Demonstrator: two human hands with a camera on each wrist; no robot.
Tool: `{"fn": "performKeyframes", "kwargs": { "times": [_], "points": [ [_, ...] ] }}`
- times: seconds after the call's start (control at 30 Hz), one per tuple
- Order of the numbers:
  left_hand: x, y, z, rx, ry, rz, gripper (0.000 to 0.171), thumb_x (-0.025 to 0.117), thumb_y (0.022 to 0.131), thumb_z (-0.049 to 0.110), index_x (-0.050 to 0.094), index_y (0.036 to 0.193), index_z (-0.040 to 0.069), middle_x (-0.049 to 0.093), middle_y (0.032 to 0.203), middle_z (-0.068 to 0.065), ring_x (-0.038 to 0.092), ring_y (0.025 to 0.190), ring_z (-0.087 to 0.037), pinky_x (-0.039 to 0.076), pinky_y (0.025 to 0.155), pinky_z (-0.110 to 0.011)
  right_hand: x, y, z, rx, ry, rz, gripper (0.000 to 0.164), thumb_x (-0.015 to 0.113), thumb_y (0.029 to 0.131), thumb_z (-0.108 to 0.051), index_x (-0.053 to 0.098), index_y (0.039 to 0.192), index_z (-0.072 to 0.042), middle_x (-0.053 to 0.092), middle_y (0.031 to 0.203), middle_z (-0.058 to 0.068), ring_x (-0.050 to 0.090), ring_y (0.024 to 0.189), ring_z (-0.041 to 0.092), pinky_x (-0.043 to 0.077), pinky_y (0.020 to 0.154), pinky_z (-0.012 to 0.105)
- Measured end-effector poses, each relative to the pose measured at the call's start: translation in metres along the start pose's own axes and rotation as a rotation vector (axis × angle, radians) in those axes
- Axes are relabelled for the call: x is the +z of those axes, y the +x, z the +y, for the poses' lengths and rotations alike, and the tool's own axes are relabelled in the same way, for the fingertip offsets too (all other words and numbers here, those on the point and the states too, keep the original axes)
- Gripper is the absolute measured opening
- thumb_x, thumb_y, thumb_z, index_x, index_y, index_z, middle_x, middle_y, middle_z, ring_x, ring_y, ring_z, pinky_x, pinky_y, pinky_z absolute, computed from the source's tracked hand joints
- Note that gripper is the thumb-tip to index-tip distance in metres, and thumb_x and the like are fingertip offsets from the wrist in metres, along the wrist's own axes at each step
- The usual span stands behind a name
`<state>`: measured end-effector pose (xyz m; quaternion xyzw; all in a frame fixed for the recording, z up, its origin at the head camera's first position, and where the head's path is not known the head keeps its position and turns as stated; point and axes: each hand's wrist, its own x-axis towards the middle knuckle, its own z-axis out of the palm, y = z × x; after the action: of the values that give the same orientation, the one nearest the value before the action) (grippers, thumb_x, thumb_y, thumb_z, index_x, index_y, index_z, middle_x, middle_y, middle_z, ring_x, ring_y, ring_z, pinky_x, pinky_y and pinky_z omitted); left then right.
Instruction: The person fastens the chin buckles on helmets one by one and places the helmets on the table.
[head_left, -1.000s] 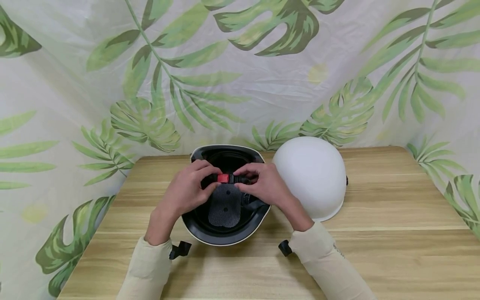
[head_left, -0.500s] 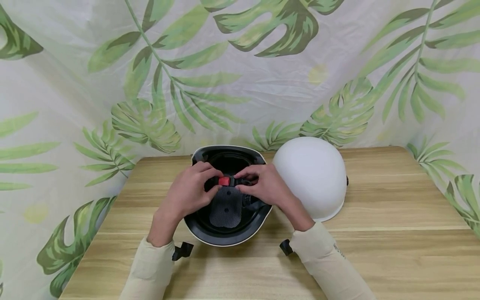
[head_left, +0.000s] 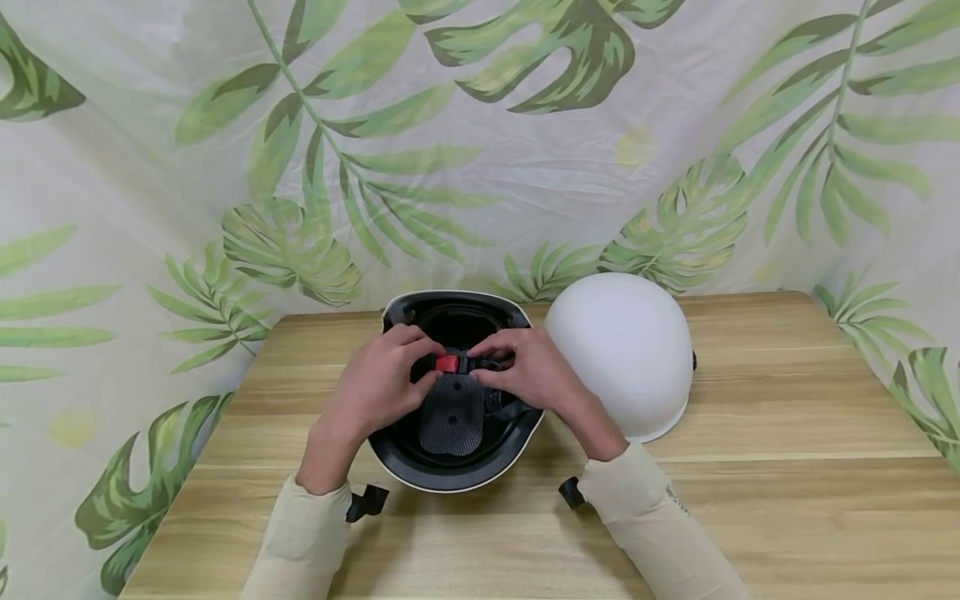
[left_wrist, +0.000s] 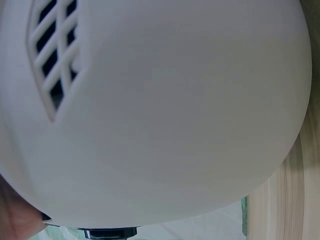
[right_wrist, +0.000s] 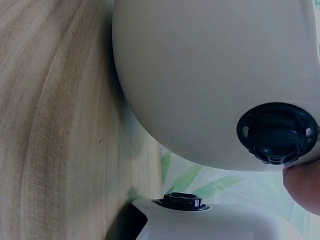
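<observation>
A white helmet (head_left: 456, 482) lies upside down on the table, its black padded inside facing up. Over its opening, a chin strap buckle with a red part (head_left: 447, 363) and a black part is held between both hands. The left hand (head_left: 378, 379) pinches the red side between thumb and fingers. From the other side, the right hand (head_left: 531, 368) pinches the black end. In the left wrist view the shell (left_wrist: 180, 115) with its slotted vent (left_wrist: 55, 57) fills most of the picture. A round black fitting (right_wrist: 277, 132) shows on the shell in the right wrist view, beside a fingertip (right_wrist: 302, 186).
Just right of the held helmet, a second white helmet (head_left: 621, 358) sits dome up on the wooden table (head_left: 787, 500). A leaf-print cloth (head_left: 555, 167) hangs behind the table's back edge. Black wrist mounts (head_left: 367, 503) stick out at the cuffs.
Over the first half second the helmet, buckle and left hand shifted slightly right, and the buckle dropped a little. Since then hardly anything has moved; both hands keep their pinch.
</observation>
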<state>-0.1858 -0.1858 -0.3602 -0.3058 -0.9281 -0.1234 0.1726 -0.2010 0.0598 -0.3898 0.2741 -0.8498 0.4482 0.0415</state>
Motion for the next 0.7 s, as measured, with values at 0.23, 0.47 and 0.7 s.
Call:
{"fn": "performKeyframes", "kwargs": {
  "times": [0.23,0.47,0.7],
  "points": [
    [-0.003,-0.001,-0.002,0.019,-0.058,0.024,0.027,0.087,0.086,0.014,0.08,0.112,0.009,0.075,0.111,-0.008,0.07,0.104,-0.027,0.061,0.089,-0.047,-0.002,0.001,0.001,-0.018,0.082,0.039,0.027,0.085,0.092,-0.021,0.081,0.117,-0.012,0.081,0.109,0.005,0.079,0.096,0.014,0.064,0.083,0.026],
    [-0.004,-0.007,-0.016,0.068,-0.145,0.132,0.039,0.088,0.085,0.007,0.077,0.122,0.003,0.073,0.128,-0.014,0.068,0.121,-0.034,0.058,0.102,-0.05,-0.008,-0.007,0.0,-0.057,0.116,0.128,0.028,0.085,0.091,-0.015,0.081,0.119,-0.012,0.078,0.117,0.007,0.077,0.106,0.026,0.065,0.089,0.033],
    [-0.009,-0.013,-0.033,0.098,-0.175,0.287,0.054,0.087,0.082,-0.002,0.07,0.133,-0.001,0.062,0.145,-0.024,0.057,0.137,-0.044,0.049,0.112,-0.056,-0.012,-0.019,0.005,-0.074,0.007,0.181,0.032,0.085,0.091,-0.014,0.079,0.122,-0.011,0.074,0.128,0.008,0.076,0.109,0.028,0.064,0.092,0.037]
  ]
}}
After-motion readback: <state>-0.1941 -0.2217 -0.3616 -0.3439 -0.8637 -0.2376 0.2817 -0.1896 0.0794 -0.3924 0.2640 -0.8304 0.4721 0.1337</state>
